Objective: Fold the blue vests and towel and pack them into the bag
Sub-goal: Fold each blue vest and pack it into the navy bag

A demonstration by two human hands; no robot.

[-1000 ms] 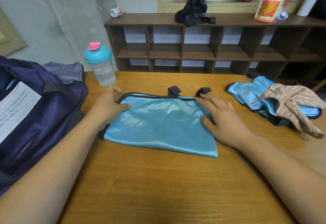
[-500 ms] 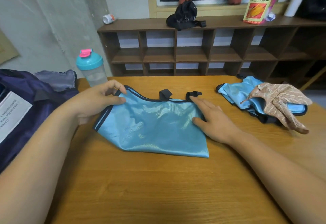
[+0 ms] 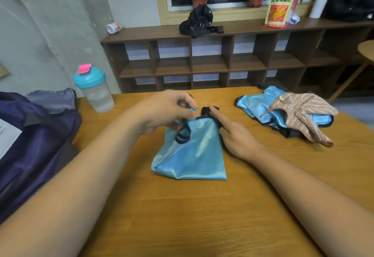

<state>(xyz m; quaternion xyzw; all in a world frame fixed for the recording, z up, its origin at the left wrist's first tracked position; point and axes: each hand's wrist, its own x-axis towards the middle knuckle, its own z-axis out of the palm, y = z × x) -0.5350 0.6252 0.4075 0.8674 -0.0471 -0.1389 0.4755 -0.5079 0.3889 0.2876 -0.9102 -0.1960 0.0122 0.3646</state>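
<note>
A shiny blue vest (image 3: 192, 151) with black trim lies folded over on the wooden table (image 3: 202, 216). My left hand (image 3: 166, 110) pinches its left edge, lifted and carried over to the right across the vest. My right hand (image 3: 234, 133) rests flat on the vest's right side, forefinger touching a black strap. A second blue vest (image 3: 257, 104) lies crumpled at the right with a brown striped towel (image 3: 301, 115) draped on it. The dark purple bag (image 3: 30, 139) sits open at the left edge.
A clear shaker bottle with a teal lid (image 3: 95, 88) stands near the bag at the table's back left. A dark wooden cubby shelf (image 3: 222, 62) runs behind the table, carrying a black pouch (image 3: 199, 21), a small bottle, a snack packet and a pump bottle.
My left hand lifted the vest's left edge and carried it rightward, folding the vest to about half its width. My right hand stayed on the right side.
</note>
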